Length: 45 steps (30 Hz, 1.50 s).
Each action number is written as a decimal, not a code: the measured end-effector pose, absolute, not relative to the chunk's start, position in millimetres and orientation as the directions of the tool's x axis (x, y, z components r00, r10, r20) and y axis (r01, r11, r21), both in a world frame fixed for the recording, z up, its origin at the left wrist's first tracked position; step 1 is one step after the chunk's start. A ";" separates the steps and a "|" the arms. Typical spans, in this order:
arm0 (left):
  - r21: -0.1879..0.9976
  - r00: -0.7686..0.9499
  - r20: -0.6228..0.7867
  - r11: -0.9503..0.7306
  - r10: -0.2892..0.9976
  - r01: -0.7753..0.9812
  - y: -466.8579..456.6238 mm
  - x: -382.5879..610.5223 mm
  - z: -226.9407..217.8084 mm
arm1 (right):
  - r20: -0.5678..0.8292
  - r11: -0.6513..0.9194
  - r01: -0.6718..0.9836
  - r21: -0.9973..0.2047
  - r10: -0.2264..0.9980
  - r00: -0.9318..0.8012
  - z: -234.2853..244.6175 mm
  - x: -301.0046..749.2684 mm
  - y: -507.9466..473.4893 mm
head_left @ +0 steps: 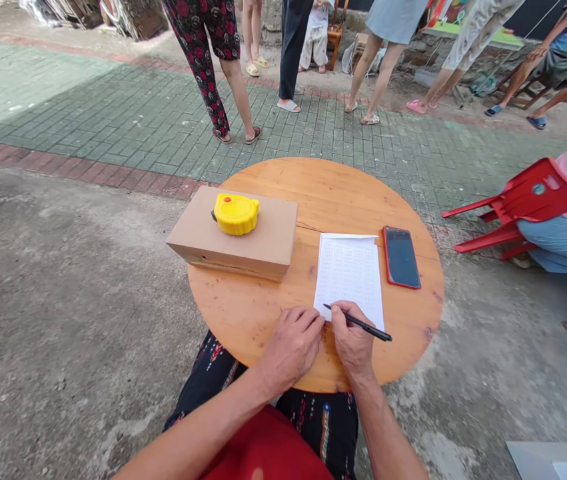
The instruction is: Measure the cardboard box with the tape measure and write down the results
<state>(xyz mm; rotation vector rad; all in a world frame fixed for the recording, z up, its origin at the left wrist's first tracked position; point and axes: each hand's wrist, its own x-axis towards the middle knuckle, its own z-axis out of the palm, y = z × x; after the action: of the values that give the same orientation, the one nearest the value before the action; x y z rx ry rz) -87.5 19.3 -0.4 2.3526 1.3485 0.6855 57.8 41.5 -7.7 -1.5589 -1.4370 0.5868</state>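
A white sheet of paper [350, 270] with rows of small marks lies on the round wooden table [336, 187]. My right hand [354, 337] grips a black pen [370, 329], its tip pointing left just over the lower part of the sheet. Curled beside it, my left hand [293, 343] has its fingertips on the sheet's lower left corner and presses it to the tabletop. What lies under those fingers is hidden.
A brown cardboard box [268, 233] bears a yellow tape measure [236, 214] at the table's left. A red-cased phone [402, 257] lies right of the paper. Several people stand or sit beyond; a red plastic chair [538, 193] is at the right.
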 end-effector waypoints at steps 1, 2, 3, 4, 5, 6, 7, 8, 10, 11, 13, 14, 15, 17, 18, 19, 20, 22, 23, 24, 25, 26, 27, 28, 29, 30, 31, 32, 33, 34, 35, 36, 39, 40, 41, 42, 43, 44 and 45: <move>0.508 0.435 0.233 -0.490 0.870 0.708 19.5 -87.1 0.0 | 0.226 0.088 0.522 -0.848 0.952 0.207 -8.0 57.6 41.6; 0.503 0.439 0.229 -0.492 0.869 0.711 19.6 -86.8 0.2 | 0.223 0.087 0.524 -0.847 0.953 0.204 -8.5 57.5 41.7; 0.500 0.442 0.227 -0.493 0.868 0.712 19.6 -86.7 0.4 | 0.220 0.085 0.527 -0.846 0.955 0.200 -9.2 57.5 41.8; 0.497 0.443 0.228 -0.494 0.867 0.713 19.5 -86.7 0.5 | 0.217 0.084 0.529 -0.844 0.956 0.195 -10.1 57.6 41.9; 0.494 0.443 0.229 -0.495 0.867 0.714 19.3 -86.7 0.6 | 0.215 0.083 0.532 -0.843 0.958 0.191 -10.9 57.7 42.0; 0.492 0.443 0.229 -0.496 0.867 0.716 19.2 -86.7 0.7 | 0.214 0.084 0.534 -0.841 0.959 0.187 -11.7 57.9 42.0; 0.490 0.444 0.231 -0.497 0.866 0.716 19.0 -86.7 0.8 | 0.215 0.084 0.537 -0.840 0.959 0.186 -12.2 58.1 42.0; 0.489 0.444 0.233 -0.499 0.865 0.715 18.8 -86.6 0.9 | 0.216 0.085 0.538 -0.838 0.959 0.185 -12.6 58.2 42.1; 0.489 0.443 0.239 -0.502 0.864 0.714 18.6 -86.5 0.8 | 0.220 0.088 0.540 -0.837 0.958 0.184 -12.4 58.2 42.1; 0.490 0.441 0.242 -0.502 0.864 0.713 18.5 -86.4 0.7 | 0.222 0.091 0.541 -0.836 0.958 0.182 -11.9 58.2 42.2; 0.493 0.436 0.249 -0.501 0.865 0.711 18.4 -86.3 0.1 | 0.226 0.096 0.543 -0.834 0.958 0.177 -10.6 57.9 42.6; 0.495 0.433 0.254 -0.501 0.865 0.710 18.3 -86.3 -0.2 | 0.229 0.099 0.545 -0.833 0.958 0.175 -9.9 57.7 42.9; 0.497 0.430 0.258 -0.501 0.865 0.709 18.2 -86.3 -0.6 | 0.231 0.102 0.546 -0.832 0.958 0.173 -9.4 57.4 43.2; 0.503 0.426 0.265 -0.501 0.865 0.705 18.0 -86.4 -1.0 | 0.234 0.104 0.546 -0.831 0.957 0.173 -8.9 56.9 43.8; 0.505 0.424 0.267 -0.500 0.866 0.703 18.0 -86.5 -1.1 | 0.234 0.104 0.545 -0.832 0.957 0.173 -9.0 56.7 43.9; 0.508 0.422 0.267 -0.499 0.866 0.702 18.0 -86.5 -1.1 | 0.233 0.104 0.544 -0.833 0.957 0.174 -9.2 56.4 44.0; 0.510 0.422 0.265 -0.498 0.867 0.702 18.1 -86.6 -1.1 | 0.232 0.102 0.543 -0.833 0.957 0.176 -9.4 56.3 44.0; 0.511 0.423 0.261 -0.496 0.867 0.702 18.3 -86.7 -1.0 | 0.229 0.100 0.544 -0.833 0.957 0.175 -10.0 56.2 43.7; 0.510 0.425 0.259 -0.497 0.867 0.702 18.5 -86.6 -1.0 | 0.228 0.100 0.544 -0.833 0.958 0.174 -10.2 56.3 43.6; 0.509 0.427 0.258 -0.498 0.867 0.702 18.7 -86.6 -1.1 | 0.227 0.100 0.544 -0.833 0.958 0.172 -10.2 56.4 43.4; 0.507 0.428 0.258 -0.498 0.866 0.703 18.8 -86.5 -1.2 | 0.227 0.100 0.545 -0.832 0.959 0.171 -10.1 56.7 43.3; 0.506 0.427 0.259 -0.498 0.866 0.704 18.9 -86.3 -1.3 | 0.226 0.100 0.547 -0.831 0.959 0.169 -10.0 57.0 43.2; 0.504 0.426 0.260 -0.498 0.866 0.705 19.0 -86.2 -1.4 | 0.227 0.100 0.550 -0.829 0.959 0.168 -9.8 57.2 43.2; 0.504 0.425 0.261 -0.498 0.867 0.706 19.0 -86.1 -1.5 | 0.229 0.101 0.553 -0.827 0.959 0.167 -9.6 57.4 43.2; 0.504 0.422 0.262 -0.496 0.868 0.707 19.0 -86.0 -1.6 | 0.231 0.104 0.556 -0.825 0.959 0.164 -9.5 57.5 43.3; 0.505 0.422 0.261 -0.495 0.868 0.707 18.9 -86.0 -1.6 | 0.232 0.106 0.558 -0.823 0.959 0.160 -9.4 57.5 43.5; 0.506 0.422 0.259 -0.494 0.869 0.707 18.9 -86.0 -1.6 | 0.233 0.109 0.559 -0.822 0.960 0.156 -9.5 57.5 43.7; 0.506 0.423 0.257 -0.494 0.869 0.707 18.8 -86.1 -1.5 | 0.233 0.110 0.560 -0.821 0.960 0.153 -9.7 57.3 43.8; 0.507 0.425 0.255 -0.494 0.869 0.706 18.8 -86.2 -1.5 | 0.233 0.111 0.560 -0.821 0.960 0.152 -10.0 57.1 44.0; 0.507 0.426 0.253 -0.494 0.868 0.706 18.7 -86.4 -1.4 | 0.233 0.110 0.559 -0.822 0.960 0.154 -10.3 56.9 44.1; 0.507 0.428 0.252 -0.495 0.868 0.705 18.7 -86.5 -1.3 | 0.233 0.109 0.559 -0.822 0.960 0.156 -10.7 56.7 44.1; 0.507 0.428 0.252 -0.495 0.868 0.705 18.7 -86.7 -1.2 | 0.234 0.108 0.560 -0.822 0.959 0.158 -11.1 56.6 44.2; 0.507 0.429 0.254 -0.497 0.867 0.704 18.7 -87.0 -1.1 | 0.241 0.110 0.567 -0.816 0.957 0.160 -11.5 56.2 44.0; 0.508 0.428 0.253 -0.496 0.867 0.704 18.8 -87.0 -1.1 | 0.243 0.112 0.568 -0.815 0.957 0.160 -11.3 56.2 43.9; 0.508 0.429 0.251 -0.495 0.868 0.705 18.9 -87.0 -1.1 | 0.246 0.114 0.567 -0.816 0.956 0.161 -11.1 56.1 43.8; 0.508 0.430 0.249 -0.495 0.868 0.705 18.9 -87.0 -1.1 | 0.247 0.115 0.564 -0.818 0.955 0.162 -10.7 56.2 43.7; 0.509 0.432 0.246 -0.495 0.868 0.705 18.9 -87.0 -1.2 | 0.246 0.117 0.559 -0.821 0.956 0.161 -10.2 56.2 43.6; 0.509 0.434 0.244 -0.495 0.867 0.704 18.8 -86.9 -1.2 | 0.246 0.119 0.555 -0.823 0.956 0.160 -9.7 56.3 43.5; 0.509 0.436 0.243 -0.497 0.866 0.703 18.7 -86.9 -1.2 | 0.244 0.120 0.554 -0.824 0.957 0.157 -9.2 56.4 43.4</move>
<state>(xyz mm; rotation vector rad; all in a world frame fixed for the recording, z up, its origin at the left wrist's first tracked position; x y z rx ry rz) -86.9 18.7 -1.2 2.3615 1.3433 0.6881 56.4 43.4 -9.2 -1.5470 -1.5090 0.5729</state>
